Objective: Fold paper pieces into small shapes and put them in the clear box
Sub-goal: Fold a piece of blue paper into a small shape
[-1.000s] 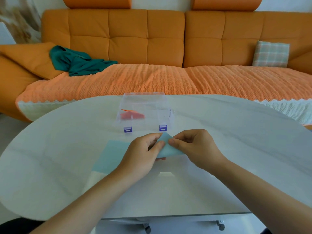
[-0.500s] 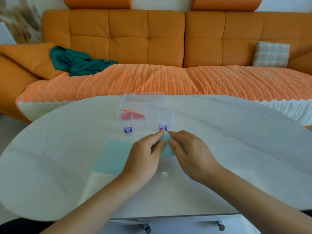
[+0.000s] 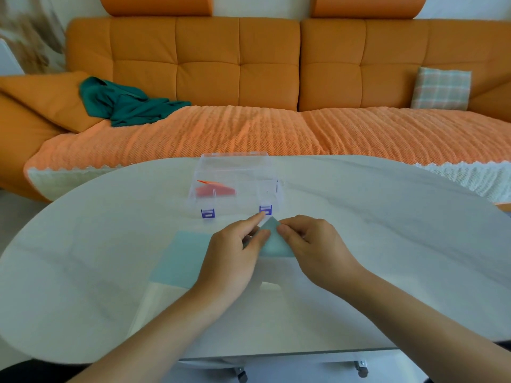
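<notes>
- One shape already counts as finished: a red shape (image 3: 215, 190) lies inside the clear box (image 3: 235, 167), toward its left side. The box stands on the table (image 3: 387, 230) just beyond the hands, with its blue latches (image 3: 208, 213) facing the person.
- Its lid seems to be raised at the back, though the clear plastic makes that hard to confirm.
- Next in line is the teal piece (image 3: 275, 241), which sits between the two hands just in front of the box and near the right-hand latch. It is already down to a small triangle with its point toward the box.
- At its left edge, the left hand (image 3: 232, 261) has its thumb clamped on the paper and its index finger straight, pointing at the box. The fingers beneath the paper are hidden.
- On the other edge, the right hand (image 3: 315, 250) pinches the paper, with its thumb on top and its other fingers curled in close together.
- Whether the triangle rests on the table or is held just above it cannot be told.
- Judging by the shape, this piece is partway through — perhaps a crease or two short of the red one's size. After that it has only a short trip into the box.
- Still untouched is a flat pale-blue sheet (image 3: 182, 258), which lies on the table beside the left hand, partly under the wrist.
- Overall the task looks to be around its middle, with one shape boxed, one being folded and at least one sheet waiting.
</notes>
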`<act>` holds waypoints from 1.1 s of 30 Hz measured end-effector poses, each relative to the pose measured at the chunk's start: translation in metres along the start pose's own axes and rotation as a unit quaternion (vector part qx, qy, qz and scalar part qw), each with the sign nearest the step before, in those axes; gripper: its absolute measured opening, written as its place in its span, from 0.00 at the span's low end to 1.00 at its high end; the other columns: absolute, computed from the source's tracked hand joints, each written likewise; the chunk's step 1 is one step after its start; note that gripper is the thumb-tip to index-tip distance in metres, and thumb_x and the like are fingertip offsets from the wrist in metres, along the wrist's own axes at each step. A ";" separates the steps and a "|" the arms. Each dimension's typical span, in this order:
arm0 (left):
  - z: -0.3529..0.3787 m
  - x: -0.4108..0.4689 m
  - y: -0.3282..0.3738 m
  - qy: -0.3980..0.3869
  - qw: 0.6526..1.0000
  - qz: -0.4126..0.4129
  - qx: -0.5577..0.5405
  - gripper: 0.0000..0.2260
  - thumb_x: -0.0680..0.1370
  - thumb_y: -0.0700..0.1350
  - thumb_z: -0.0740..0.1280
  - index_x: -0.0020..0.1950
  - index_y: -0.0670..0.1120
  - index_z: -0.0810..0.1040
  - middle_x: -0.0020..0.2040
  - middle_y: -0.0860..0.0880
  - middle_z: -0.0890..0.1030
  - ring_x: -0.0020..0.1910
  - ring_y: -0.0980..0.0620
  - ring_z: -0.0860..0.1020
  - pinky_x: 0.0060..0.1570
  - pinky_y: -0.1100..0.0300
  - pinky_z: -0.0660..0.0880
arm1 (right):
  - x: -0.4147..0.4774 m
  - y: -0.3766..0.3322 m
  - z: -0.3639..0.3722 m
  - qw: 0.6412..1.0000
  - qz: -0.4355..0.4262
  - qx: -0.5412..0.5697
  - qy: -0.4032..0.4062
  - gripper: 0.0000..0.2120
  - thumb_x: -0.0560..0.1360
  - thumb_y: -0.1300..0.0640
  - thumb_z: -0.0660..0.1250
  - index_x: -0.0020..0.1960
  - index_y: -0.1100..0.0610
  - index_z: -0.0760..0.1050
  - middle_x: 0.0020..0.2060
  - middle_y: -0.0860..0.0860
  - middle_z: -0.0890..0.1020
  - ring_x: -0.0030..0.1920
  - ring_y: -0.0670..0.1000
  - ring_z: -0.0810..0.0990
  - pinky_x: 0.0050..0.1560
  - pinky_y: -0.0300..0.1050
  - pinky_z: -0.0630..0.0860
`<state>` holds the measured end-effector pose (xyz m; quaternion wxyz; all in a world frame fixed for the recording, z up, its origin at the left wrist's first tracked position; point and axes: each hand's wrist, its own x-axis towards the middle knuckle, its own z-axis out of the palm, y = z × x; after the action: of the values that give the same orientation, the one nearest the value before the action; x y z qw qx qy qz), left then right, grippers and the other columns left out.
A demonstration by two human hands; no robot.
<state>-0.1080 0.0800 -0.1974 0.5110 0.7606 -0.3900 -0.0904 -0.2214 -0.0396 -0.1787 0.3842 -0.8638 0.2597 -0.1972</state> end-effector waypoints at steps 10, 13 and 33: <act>0.006 -0.002 0.001 0.042 0.998 0.047 0.026 0.12 0.80 0.43 0.68 0.63 0.49 0.82 0.34 0.58 0.75 0.38 0.66 0.73 0.40 0.74 0.66 | -0.004 -0.003 0.007 0.998 -0.035 -0.045 0.027 0.14 0.83 0.54 0.57 0.51 0.51 0.81 0.38 0.48 0.76 0.41 0.47 0.75 0.41 0.41 0.68; 0.005 -0.002 0.002 0.048 0.997 0.056 0.031 0.12 0.79 0.42 0.68 0.62 0.50 0.82 0.33 0.58 0.74 0.37 0.65 0.73 0.39 0.74 0.65 | -0.002 -0.002 0.007 0.998 -0.035 -0.050 0.028 0.14 0.83 0.53 0.57 0.58 0.48 0.81 0.41 0.47 0.76 0.43 0.46 0.75 0.43 0.38 0.67; 0.007 -0.003 0.003 0.017 0.996 0.065 0.051 0.12 0.80 0.44 0.67 0.62 0.50 0.82 0.34 0.55 0.74 0.35 0.64 0.72 0.38 0.74 0.65 | -0.002 -0.005 -0.001 0.999 0.033 -0.032 0.005 0.09 0.80 0.50 0.63 0.52 0.45 0.82 0.40 0.38 0.78 0.41 0.39 0.76 0.41 0.30 0.67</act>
<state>-0.1151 0.0763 -0.1987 0.4828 0.7602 -0.4341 -0.0242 -0.2216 -0.0359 -0.1747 0.3615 -0.8655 0.2964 -0.1798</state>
